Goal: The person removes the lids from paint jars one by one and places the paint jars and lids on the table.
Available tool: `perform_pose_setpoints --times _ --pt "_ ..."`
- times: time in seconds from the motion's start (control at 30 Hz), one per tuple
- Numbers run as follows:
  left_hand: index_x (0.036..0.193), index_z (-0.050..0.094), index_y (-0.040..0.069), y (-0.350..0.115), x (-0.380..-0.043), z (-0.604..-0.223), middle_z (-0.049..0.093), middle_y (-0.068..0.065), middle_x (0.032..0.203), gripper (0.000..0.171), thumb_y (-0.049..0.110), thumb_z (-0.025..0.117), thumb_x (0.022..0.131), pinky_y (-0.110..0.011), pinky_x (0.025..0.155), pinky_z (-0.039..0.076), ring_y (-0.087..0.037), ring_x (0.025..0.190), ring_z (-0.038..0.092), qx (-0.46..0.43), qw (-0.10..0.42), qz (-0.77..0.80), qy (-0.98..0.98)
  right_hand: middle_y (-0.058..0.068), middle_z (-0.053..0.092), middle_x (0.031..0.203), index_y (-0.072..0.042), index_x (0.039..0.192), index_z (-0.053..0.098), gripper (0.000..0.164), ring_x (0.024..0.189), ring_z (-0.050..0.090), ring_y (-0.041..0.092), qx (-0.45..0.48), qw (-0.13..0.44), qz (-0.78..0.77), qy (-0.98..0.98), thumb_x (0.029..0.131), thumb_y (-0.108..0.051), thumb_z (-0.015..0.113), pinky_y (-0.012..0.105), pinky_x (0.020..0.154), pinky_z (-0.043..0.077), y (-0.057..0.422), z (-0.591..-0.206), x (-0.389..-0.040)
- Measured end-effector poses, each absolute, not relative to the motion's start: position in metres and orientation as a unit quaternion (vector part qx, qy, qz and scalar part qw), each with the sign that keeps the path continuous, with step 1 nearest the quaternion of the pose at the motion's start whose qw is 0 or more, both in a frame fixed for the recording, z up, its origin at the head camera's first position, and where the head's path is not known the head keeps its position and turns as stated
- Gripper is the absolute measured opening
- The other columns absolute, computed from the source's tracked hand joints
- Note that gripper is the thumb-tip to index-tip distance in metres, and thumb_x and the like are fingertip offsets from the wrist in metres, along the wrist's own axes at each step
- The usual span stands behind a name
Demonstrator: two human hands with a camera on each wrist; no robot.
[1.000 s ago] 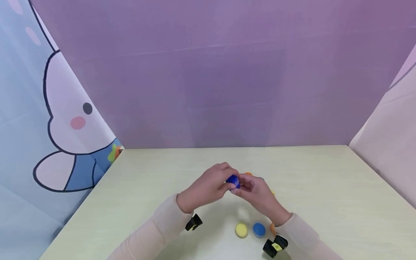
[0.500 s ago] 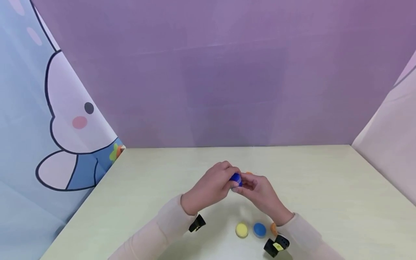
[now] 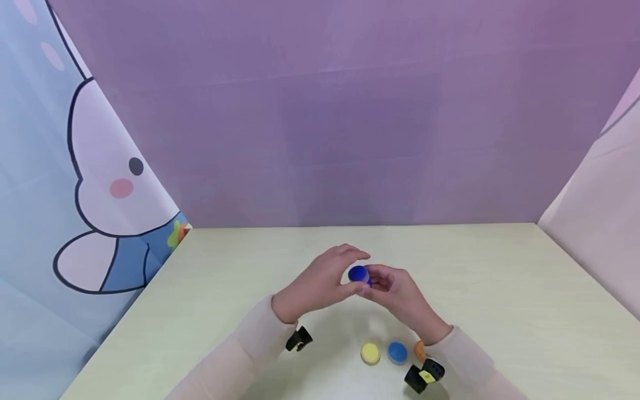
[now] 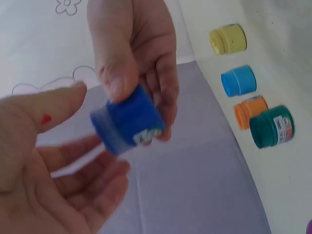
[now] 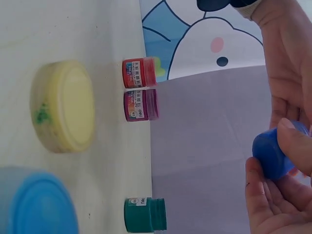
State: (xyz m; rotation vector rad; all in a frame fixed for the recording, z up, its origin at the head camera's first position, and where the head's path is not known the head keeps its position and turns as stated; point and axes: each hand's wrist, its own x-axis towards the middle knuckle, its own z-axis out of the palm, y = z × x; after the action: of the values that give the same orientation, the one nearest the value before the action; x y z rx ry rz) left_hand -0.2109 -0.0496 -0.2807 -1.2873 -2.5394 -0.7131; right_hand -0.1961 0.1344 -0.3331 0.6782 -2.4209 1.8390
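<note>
Between the two hands, raised over the table, is a small dark blue paint jar (image 3: pixel 358 274) with a label on its side. My right hand (image 3: pixel 402 294) holds it, thumb on one side and fingers on the other, plain in the left wrist view, where the jar (image 4: pixel 129 122) lies tilted with its lid end toward the left hand. My left hand (image 3: pixel 317 282) is spread around that end, thumb and fingers apart. A gap shows between its thumb and the jar in the left wrist view. Part of the jar is hidden behind the right thumb in the right wrist view.
On the table (image 3: pixel 240 261) near me stand a yellow jar (image 3: pixel 370 353), a light blue jar (image 3: pixel 397 353) and an orange jar (image 3: pixel 419 350) by the right sleeve. The right wrist view adds red (image 5: pixel 139 72), purple (image 5: pixel 141 105) and green (image 5: pixel 145 214) jars. A purple backdrop (image 3: pixel 350 139) rises behind.
My left thumb and fingers, earlier pinching the lid end of the blue jar, have spread apart from it. My right hand keeps its hold, almost in the same place.
</note>
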Motion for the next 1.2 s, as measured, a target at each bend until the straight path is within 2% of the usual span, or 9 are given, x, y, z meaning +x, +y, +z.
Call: perform_pose_setpoints --times 0.07,0.2,0.37,0.73,0.9,1.03,1.2 --pt "0.12 0.052 0.007 -0.0537 -0.2141 -0.2789 0.054 -0.002 0.117 0.041 0.012 0.066 0.082 -0.024 0.094 0.034 -0.013 0.111 0.046 -0.471 0.088 -0.247 -0.842 0.013 0.061 0.103 0.002 0.114 0.055 0.039 0.089 0.062 0.018 0.222 0.002 0.593 -0.774 0.081 -0.015 0.068 0.029 0.076 0.049 0.1344 -0.3336 -0.1965" --pt "0.116 0.056 0.009 -0.058 -0.2168 -0.2747 0.055 0.001 0.114 0.042 -0.009 0.06 0.078 -0.021 0.093 0.034 -0.009 0.108 0.046 -0.514 0.055 -0.244 -0.821 0.014 0.061 0.105 0.002 0.114 0.054 0.042 0.089 0.061 0.019 0.221 -0.009 0.596 -0.772 0.08 -0.015 0.069 0.029 0.075 0.049 0.134 -0.3335 -0.196" --pt "0.114 0.059 0.009 -0.0584 -0.2179 -0.2751 0.057 0.003 0.111 0.044 -0.014 0.056 0.078 -0.02 0.091 0.035 -0.006 0.105 0.048 -0.525 0.034 -0.243 -0.815 0.014 0.061 0.105 0.002 0.114 0.054 0.043 0.09 0.061 0.02 0.209 -0.016 0.593 -0.778 0.079 -0.017 0.07 0.028 0.075 0.049 0.1347 -0.3322 -0.1962" --pt "0.111 0.061 0.009 -0.0562 -0.2166 -0.2754 0.058 0.004 0.104 0.033 -0.003 0.063 0.08 -0.019 0.086 0.038 -0.005 0.097 0.051 -0.498 0.042 -0.216 -0.839 0.013 0.06 0.105 0.001 0.114 0.053 0.044 0.091 0.061 0.02 0.211 -0.018 0.6 -0.771 0.078 -0.016 0.07 0.029 0.076 0.049 0.1337 -0.3327 -0.1965" --pt "0.112 0.06 0.01 -0.0559 -0.2151 -0.2771 0.06 0.004 0.102 0.029 0.012 0.065 0.083 -0.018 0.08 0.041 -0.004 0.091 0.052 -0.469 0.052 -0.226 -0.852 0.013 0.06 0.102 0.001 0.114 0.053 0.043 0.09 0.061 0.02 0.21 -0.013 0.603 -0.77 0.078 -0.016 0.071 0.029 0.076 0.049 0.1326 -0.3329 -0.196" --pt "0.105 0.063 0.011 -0.055 -0.2143 -0.2791 0.06 0.007 0.092 0.028 0.025 0.068 0.082 -0.016 0.073 0.042 -0.003 0.081 0.052 -0.442 0.067 -0.235 -0.863 0.012 0.06 0.102 0.0 0.112 0.054 0.043 0.09 0.061 0.02 0.202 -0.014 0.606 -0.769 0.077 -0.017 0.072 0.029 0.076 0.049 0.132 -0.3333 -0.1957" --pt "0.092 0.064 0.013 -0.053 -0.2117 -0.2803 0.056 0.01 0.079 0.026 0.034 0.071 0.077 -0.017 0.064 0.041 -0.008 0.072 0.053 -0.409 0.095 -0.238 -0.876 0.012 0.061 0.104 0.0 0.111 0.055 0.043 0.09 0.061 0.02 0.198 -0.014 0.601 -0.774 0.077 -0.018 0.072 0.029 0.075 0.049 0.1313 -0.3333 -0.1947"
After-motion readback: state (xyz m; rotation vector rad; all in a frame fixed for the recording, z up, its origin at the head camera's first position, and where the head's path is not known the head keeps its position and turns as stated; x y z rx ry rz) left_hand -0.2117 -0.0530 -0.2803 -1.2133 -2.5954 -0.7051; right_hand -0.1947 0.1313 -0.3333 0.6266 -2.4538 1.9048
